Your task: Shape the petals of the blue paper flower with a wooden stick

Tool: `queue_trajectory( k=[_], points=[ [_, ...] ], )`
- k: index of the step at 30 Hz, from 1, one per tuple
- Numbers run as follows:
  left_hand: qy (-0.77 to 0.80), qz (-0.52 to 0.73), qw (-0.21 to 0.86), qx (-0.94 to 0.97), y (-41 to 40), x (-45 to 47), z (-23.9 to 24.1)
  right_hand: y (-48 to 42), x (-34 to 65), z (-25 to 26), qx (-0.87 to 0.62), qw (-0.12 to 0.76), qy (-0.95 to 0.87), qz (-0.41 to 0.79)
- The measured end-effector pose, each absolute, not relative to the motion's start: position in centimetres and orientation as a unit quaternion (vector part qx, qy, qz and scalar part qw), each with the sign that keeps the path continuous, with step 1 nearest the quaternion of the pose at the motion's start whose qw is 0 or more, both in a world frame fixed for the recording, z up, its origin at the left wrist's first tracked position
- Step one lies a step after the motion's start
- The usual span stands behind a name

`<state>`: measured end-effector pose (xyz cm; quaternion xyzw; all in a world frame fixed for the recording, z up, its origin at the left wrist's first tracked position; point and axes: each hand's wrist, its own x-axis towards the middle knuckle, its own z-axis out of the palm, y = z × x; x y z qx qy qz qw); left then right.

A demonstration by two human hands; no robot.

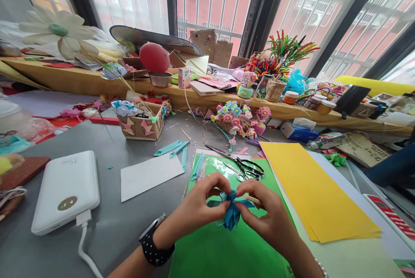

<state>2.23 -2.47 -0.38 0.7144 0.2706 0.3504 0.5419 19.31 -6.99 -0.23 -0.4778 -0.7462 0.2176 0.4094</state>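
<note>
Both hands meet over a green paper sheet near the table's front edge. My left hand and my right hand pinch a small folded blue paper flower between their fingertips. A thin wooden stick pokes out by the right fingers. A black watch sits on my left wrist. Black-handled scissors lie just beyond the hands on the green sheet.
A yellow paper stack lies to the right. A white power bank with cable and a white paper sheet lie to the left. Teal paper strips, a cardboard box and a paper-flower basket stand behind. A cluttered wooden shelf runs along the windows.
</note>
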Motion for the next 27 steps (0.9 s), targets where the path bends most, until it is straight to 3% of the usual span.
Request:
queue_trajectory(
  k=[27],
  points=[
    [0.258, 0.34, 0.546, 0.721, -1.92, 2.12, -0.73, -6.66, 19.82, -0.6, -0.507, 0.364, -0.739, 0.254]
  ],
)
